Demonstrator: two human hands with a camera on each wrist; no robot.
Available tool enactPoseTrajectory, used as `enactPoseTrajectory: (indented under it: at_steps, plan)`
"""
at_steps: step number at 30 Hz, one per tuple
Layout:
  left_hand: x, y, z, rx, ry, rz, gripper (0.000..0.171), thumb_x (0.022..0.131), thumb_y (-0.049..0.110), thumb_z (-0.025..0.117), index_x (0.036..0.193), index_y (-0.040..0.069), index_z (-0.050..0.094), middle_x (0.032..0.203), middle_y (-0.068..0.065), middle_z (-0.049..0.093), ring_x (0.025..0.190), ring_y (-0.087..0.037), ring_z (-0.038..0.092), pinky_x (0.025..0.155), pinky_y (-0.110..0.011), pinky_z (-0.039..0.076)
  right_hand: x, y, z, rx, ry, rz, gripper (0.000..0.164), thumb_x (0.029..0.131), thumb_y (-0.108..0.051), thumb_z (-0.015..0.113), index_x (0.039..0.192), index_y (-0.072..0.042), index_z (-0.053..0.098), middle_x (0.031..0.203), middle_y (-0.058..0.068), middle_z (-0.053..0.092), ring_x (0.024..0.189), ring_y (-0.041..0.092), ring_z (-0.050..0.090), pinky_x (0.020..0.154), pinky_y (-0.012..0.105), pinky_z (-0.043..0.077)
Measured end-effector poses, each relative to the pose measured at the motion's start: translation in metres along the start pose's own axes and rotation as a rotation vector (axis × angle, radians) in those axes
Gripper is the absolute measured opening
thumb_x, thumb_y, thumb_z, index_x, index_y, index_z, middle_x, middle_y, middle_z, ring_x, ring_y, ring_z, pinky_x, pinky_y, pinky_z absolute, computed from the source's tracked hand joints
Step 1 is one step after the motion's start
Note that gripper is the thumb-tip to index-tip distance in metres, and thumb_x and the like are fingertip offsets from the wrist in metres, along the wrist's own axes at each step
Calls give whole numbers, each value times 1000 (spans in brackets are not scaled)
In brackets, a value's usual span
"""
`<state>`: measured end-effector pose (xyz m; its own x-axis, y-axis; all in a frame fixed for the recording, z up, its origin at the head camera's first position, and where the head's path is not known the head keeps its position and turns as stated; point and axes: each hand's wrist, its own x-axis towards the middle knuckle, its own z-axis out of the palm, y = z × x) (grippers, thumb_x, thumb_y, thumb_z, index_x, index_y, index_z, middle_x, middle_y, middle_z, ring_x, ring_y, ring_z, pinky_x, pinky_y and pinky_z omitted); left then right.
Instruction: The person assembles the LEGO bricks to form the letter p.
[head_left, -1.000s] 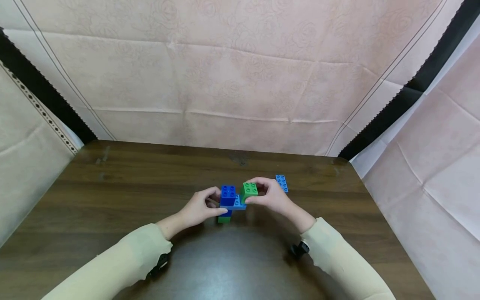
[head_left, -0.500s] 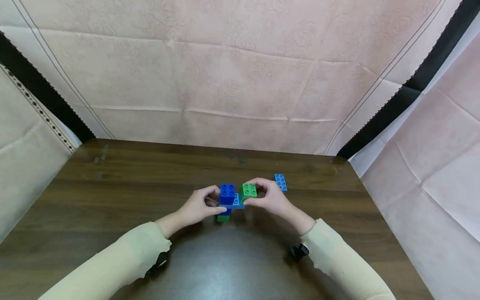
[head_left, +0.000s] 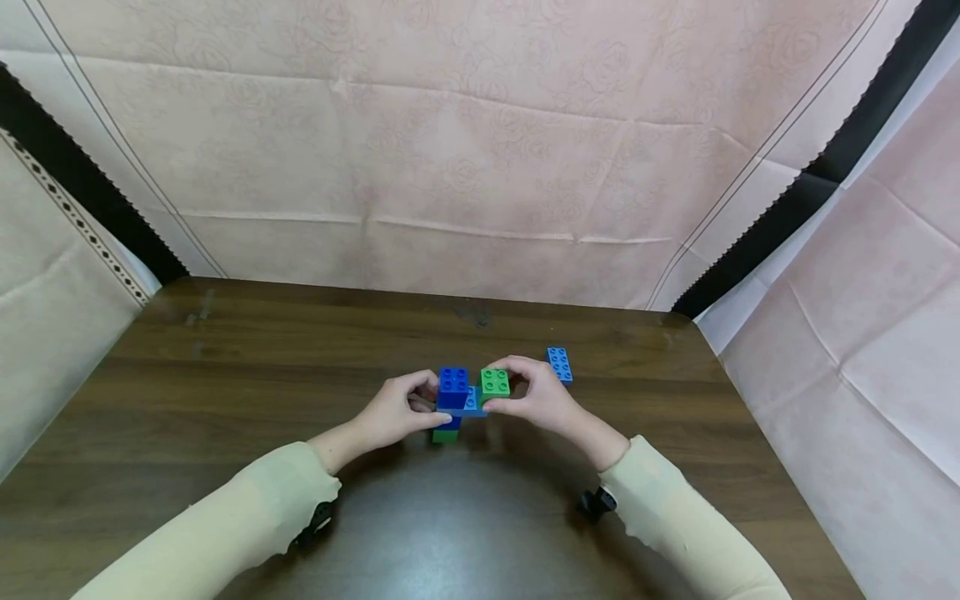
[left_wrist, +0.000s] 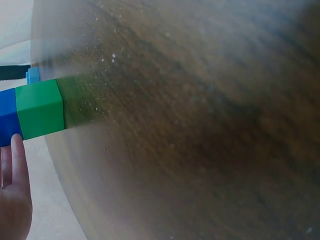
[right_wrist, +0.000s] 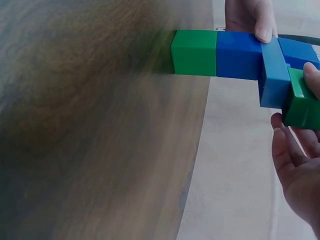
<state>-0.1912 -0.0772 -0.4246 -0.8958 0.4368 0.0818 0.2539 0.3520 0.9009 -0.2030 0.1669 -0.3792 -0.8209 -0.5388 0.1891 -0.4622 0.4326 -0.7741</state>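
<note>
A stack of toy building bricks stands on the table, with a green brick (right_wrist: 195,52) at its foot and a dark blue brick (right_wrist: 239,55) above that. A light blue plate (right_wrist: 275,75) lies across it and juts out to the right. On the plate's left end sits another dark blue brick (head_left: 453,385). My left hand (head_left: 393,412) grips the stack from the left, thumb in front near the plate. Between thumb and fingers, my right hand (head_left: 537,397) pinches a second green brick (head_left: 494,382) at the plate's right end; whether its studs are fully engaged I cannot tell.
Another light blue plate (head_left: 559,365) lies flat on the brown wooden table (head_left: 300,333), just beyond my right hand. A pale patterned cloth (head_left: 465,167) hangs behind the table's far edge, with more cloth at both sides.
The green brick in my right hand has straightened from a slight tilt and sits level over the plate's end. My left hand keeps its grip on the stack.
</note>
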Motion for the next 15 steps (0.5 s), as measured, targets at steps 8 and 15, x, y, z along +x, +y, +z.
enactPoseTrajectory:
  at_steps: [8,15]
  plan:
    - [0,-2,1,-22,-6,-7,29,82,22,72,103,10,56,102,-10,63,91,-19,63,84,-36,54,2,2,-1,-10,-11,-45,40,80,-17,74,117,-11,59,105,4,62,84,17,53,70,24,50]
    - [0,-3,2,-42,-8,-4,28,83,22,71,102,9,56,101,-10,64,92,-19,63,85,-36,54,4,-2,-2,-9,1,-56,33,81,-16,73,112,-11,64,99,3,63,79,24,53,63,24,50]
